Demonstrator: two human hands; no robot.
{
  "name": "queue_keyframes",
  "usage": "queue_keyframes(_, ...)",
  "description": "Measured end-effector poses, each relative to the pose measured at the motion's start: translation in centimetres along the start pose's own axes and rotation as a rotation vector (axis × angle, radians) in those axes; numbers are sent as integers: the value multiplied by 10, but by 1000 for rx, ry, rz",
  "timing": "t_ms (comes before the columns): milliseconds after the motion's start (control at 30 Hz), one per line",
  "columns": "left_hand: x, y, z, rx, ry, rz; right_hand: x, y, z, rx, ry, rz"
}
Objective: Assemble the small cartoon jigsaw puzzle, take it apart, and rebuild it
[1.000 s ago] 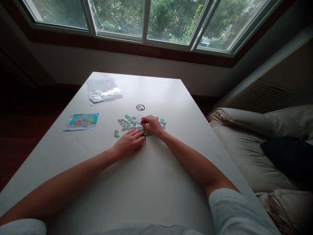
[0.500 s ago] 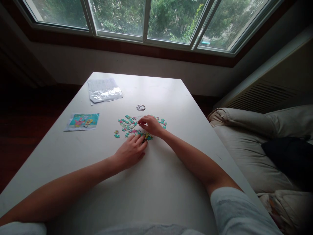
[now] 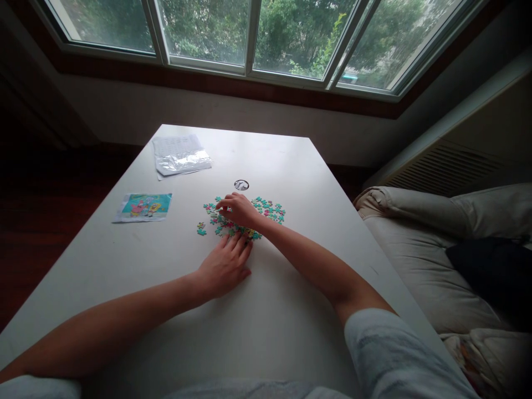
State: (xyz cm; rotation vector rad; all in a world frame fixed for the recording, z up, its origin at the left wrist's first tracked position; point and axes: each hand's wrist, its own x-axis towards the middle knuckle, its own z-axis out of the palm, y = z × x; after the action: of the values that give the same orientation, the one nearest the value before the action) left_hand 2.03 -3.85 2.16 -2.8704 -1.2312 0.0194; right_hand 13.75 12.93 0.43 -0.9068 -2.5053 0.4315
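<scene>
Small jigsaw puzzle pieces (image 3: 270,210), mostly green with some pink and yellow, lie in a loose spread on the white table (image 3: 291,310). My left hand (image 3: 226,263) rests palm down at the near edge of the spread, fingers stretched out and touching the closest pieces. Over the left part of the spread is my right hand (image 3: 239,209), its fingers bent and the thumb drawn toward the fingertips. Whatever is at those fingertips is too small to make out. A small cluster of pieces (image 3: 201,229) sits apart on the left.
A picture sheet (image 3: 145,208) with cartoon figures lies to the left. Behind it is a clear plastic sleeve with papers (image 3: 182,156). A round dark-rimmed item (image 3: 241,184) lies beyond the pieces. A pale sofa (image 3: 407,238) stands along the right side.
My right hand has moved left across the pieces, uncovering those on the right. A pale round shape near its fingertips is no longer visible. My left hand has stayed nearly in place.
</scene>
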Motion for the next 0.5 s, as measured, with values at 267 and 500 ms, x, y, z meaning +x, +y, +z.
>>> queue_keyframes(267, -11, 3, -17, -13, -133, 67, 20, -10, 7, -102, -69, -1)
queue_keyframes(500, -13, 10, -26, 9, -152, 64, 28, -12, 8, -170, -74, 33)
